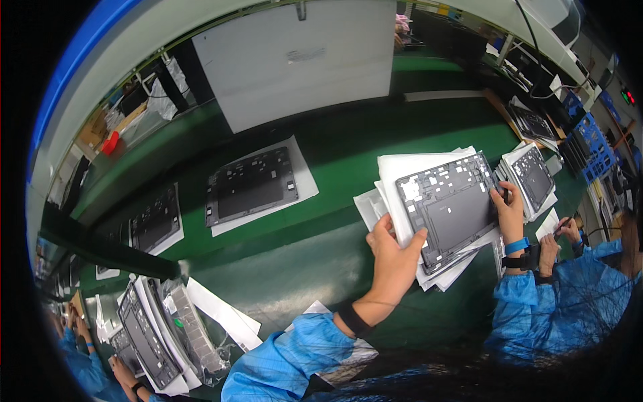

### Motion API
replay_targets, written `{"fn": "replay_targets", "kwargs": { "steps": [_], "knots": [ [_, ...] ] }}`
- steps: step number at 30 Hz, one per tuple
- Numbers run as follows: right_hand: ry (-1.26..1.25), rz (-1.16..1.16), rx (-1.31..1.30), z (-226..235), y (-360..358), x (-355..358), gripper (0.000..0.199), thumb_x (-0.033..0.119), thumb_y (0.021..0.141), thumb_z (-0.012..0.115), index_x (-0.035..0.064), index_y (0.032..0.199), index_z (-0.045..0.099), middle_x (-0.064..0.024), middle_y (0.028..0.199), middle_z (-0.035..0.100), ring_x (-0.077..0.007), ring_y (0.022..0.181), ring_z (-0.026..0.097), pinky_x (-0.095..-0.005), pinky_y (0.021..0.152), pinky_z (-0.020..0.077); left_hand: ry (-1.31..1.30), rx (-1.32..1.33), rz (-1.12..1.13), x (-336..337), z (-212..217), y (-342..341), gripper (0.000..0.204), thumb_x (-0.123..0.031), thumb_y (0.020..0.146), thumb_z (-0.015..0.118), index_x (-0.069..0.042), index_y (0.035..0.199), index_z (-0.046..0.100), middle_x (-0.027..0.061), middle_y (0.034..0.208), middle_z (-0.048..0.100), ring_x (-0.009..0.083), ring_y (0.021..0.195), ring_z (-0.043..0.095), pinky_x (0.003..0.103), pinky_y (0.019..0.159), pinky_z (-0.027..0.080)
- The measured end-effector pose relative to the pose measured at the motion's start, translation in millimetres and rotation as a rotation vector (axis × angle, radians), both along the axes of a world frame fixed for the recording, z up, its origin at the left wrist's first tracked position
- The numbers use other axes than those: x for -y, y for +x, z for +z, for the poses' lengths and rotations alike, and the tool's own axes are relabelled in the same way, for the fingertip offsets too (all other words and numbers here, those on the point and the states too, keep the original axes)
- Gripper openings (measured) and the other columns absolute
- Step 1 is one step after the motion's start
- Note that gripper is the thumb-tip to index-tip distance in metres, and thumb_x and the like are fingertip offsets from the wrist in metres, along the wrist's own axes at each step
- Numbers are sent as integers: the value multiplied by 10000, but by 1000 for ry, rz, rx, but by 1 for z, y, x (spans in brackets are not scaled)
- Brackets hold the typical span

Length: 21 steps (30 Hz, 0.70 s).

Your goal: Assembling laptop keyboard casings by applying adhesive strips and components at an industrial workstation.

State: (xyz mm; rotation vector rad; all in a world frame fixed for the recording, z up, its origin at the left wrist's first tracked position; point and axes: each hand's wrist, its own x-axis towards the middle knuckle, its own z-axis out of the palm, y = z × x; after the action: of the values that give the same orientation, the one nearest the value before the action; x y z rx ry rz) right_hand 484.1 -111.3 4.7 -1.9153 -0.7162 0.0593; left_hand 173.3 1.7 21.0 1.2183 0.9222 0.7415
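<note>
A dark grey tablet housing [455,214] with many small white and silver patches lies tilted on a stack of white sheets [390,194]. My left hand [395,258] grips its lower left edge, thumb on top and fingers around the side by the sheets. On the right edge, my right hand [510,209] pinches the housing between thumb and fingers. Parts of the fingers are hidden under the edges. I wear a black strap on the left wrist, and a blue band and black strap on the right.
Another housing on a white sheet [251,184] lies on the green conveyor, with a further housing [155,218] to its left. More housings are stacked at right [532,177] and lower left [146,331]. A co-worker's hands [549,253] work close at right; another person's hand [122,372] shows lower left.
</note>
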Motion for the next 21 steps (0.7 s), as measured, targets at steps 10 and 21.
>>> {"fn": "replay_targets", "kwargs": {
  "steps": [10,21],
  "knots": [
    [-80,136,-39,9,16,-2,279,173,987,753,52,1199,618,38,847,582,-52,722,471,-229,634,352,201,32,-26,33,9,9,854,-3,866,626,66,1607,207,340,1406,408,469,1367,375,488,1181,334],
    [-80,187,-75,-1,37,-6,308,169,1029,702,76,1294,576,22,1002,558,-82,897,500,-234,799,420,124,200,88,28,11,18,784,-102,879,656,115,1528,273,306,1418,420,441,1327,406,480,1200,314]
  ]
}}
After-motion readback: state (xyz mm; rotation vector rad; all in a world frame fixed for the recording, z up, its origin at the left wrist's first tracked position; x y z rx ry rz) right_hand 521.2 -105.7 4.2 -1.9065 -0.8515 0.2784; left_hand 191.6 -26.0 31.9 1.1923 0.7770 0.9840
